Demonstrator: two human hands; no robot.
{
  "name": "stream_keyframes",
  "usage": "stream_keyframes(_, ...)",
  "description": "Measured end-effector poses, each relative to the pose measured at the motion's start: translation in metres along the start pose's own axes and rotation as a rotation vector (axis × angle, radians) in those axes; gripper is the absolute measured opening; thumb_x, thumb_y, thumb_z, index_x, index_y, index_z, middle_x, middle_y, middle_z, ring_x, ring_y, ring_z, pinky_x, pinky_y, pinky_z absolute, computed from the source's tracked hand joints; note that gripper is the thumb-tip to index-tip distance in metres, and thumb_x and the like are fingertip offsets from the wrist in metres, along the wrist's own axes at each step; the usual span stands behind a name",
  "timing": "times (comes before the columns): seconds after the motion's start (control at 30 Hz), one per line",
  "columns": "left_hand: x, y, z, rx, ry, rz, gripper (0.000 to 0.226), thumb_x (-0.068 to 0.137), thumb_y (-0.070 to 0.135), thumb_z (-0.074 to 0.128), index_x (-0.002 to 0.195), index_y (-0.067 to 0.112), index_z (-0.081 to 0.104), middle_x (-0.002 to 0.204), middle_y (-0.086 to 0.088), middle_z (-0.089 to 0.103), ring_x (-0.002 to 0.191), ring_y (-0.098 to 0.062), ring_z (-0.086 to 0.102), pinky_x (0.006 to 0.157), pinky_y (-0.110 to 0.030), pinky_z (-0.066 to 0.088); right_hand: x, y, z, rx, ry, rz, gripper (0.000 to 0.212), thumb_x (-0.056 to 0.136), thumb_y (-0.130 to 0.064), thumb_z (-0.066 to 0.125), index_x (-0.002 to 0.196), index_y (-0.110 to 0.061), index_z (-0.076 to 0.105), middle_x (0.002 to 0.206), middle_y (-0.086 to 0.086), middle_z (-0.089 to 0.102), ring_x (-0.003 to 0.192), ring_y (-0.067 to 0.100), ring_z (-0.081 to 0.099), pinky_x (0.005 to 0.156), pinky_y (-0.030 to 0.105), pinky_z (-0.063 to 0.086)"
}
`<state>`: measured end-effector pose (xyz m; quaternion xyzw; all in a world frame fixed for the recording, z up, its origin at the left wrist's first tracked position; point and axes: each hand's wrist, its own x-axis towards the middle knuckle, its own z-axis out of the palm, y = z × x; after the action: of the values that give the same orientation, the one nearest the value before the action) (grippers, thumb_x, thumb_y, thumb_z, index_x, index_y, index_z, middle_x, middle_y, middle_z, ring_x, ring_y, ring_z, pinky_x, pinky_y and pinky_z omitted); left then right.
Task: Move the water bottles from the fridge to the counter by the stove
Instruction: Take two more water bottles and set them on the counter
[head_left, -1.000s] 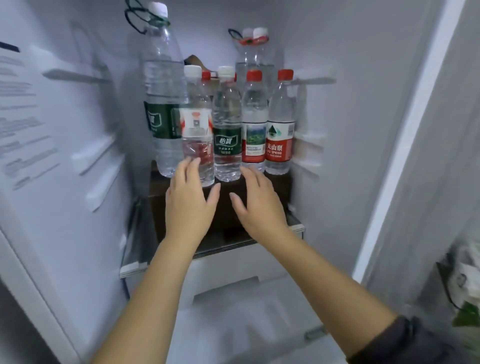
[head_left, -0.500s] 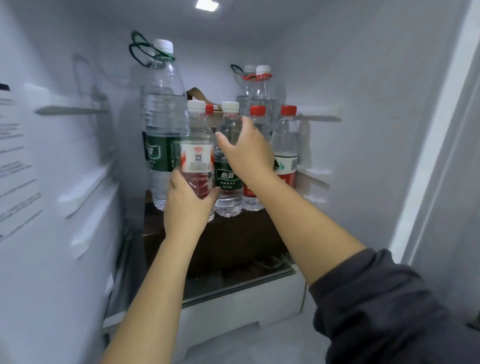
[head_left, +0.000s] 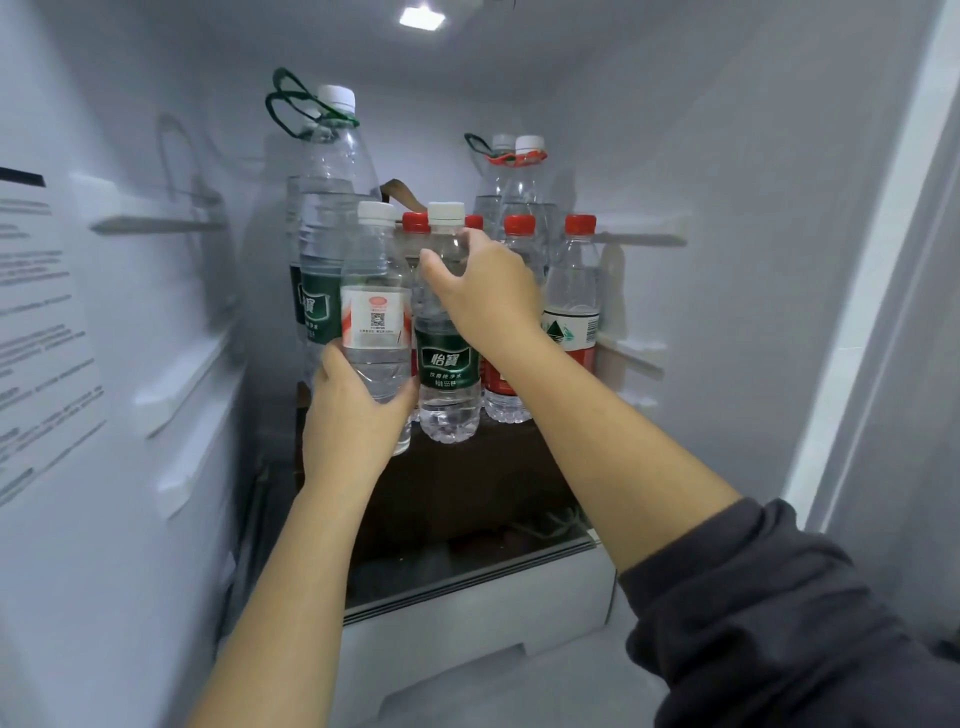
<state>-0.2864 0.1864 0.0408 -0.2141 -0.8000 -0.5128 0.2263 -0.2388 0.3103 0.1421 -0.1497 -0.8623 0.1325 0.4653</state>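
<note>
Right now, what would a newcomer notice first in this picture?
A fridge packed with water bottles fills the view. The left-hand grip holds a white-labelled bottle low down, and the right-hand grip holds the green-labelled bottle beside it near its shoulder. Behind stand red-capped bottles and a tall bottle with a green carrying loop.

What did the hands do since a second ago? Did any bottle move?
Both hands went up from below the bottles and took hold. The left hand now grips the lower part of the red-and-white-label bottle; the right hand wraps the upper part of the green-label bottle. No bottle has visibly left its place: the red-capped bottles and the tall bottle behind stand as before.
</note>
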Motion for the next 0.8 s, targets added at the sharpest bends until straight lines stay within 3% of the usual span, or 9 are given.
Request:
stream_keyframes(0.1,0.0,-0.002,-0.001,-0.012,-0.005,-0.007,0.071,0.08,0.044,0.073,0.133,0.017,0.035,0.128,-0.008,0.051,0.112,-0.025,0.054,0.08,-0.036,0.047,0.002,-0.001,0.003,0.018,-0.039,0.048,0.058,0.096,-0.06,0.041,0.129,-0.014,0.051,0.098,0.002,0.066,0.09,0.02,0.063,0.076,0.038,0.054)
stream_keyframes(0.2,0.0,-0.008,-0.001,-0.04,-0.001,-0.016,0.072,0.078,0.045,0.074,0.132,0.019,0.035,0.128,-0.006,0.052,0.111,-0.024,0.056,0.08,-0.035,0.047,-0.01,0.002,0.009,0.042,-0.105,0.083,0.066,0.093,-0.065,0.041,0.135,-0.015,0.043,0.091,-0.002,0.065,0.085,0.02,0.063,0.075,0.04,0.054)
stream_keyframes(0.33,-0.002,-0.011,0.0,-0.056,-0.038,-0.038,0.067,0.079,0.046,0.071,0.128,0.02,0.035,0.122,-0.004,0.054,0.102,-0.02,0.056,0.074,-0.033,0.047,-0.04,0.013,0.021,0.089,-0.188,0.166,0.08,0.089,-0.068,0.046,0.144,-0.012,0.03,0.106,0.0,0.063,0.092,0.021,0.063,0.071,0.037,0.053)
stream_keyframes(0.4,-0.003,-0.011,0.0,-0.066,-0.051,-0.056,0.068,0.079,0.047,0.071,0.128,0.019,0.035,0.119,-0.003,0.055,0.097,-0.017,0.054,0.072,-0.032,0.045,-0.052,0.02,0.028,0.13,-0.212,0.186,0.073,0.089,-0.065,0.05,0.138,-0.012,0.035,0.11,0.002,0.062,0.095,0.022,0.063,0.074,0.039,0.054)
stream_keyframes(0.6,-0.003,-0.011,-0.004,-0.067,-0.038,-0.069,0.064,0.079,0.047,0.071,0.124,0.018,0.037,0.114,-0.002,0.057,0.096,-0.021,0.057,0.071,-0.033,0.046,-0.068,0.031,0.039,0.165,-0.289,0.206,0.064,0.085,-0.065,0.053,0.128,-0.018,0.045,0.108,-0.003,0.066,0.097,0.02,0.064,0.08,0.042,0.055)
stream_keyframes(0.8,-0.005,-0.013,-0.013,-0.027,0.017,-0.083,0.066,0.08,0.047,0.071,0.128,0.015,0.037,0.122,-0.008,0.057,0.105,-0.028,0.058,0.072,-0.033,0.044,-0.07,0.03,0.037,0.023,-0.269,0.198,0.065,0.085,-0.07,0.049,0.123,-0.017,0.046,0.099,-0.003,0.066,0.089,0.02,0.064,0.075,0.042,0.056)
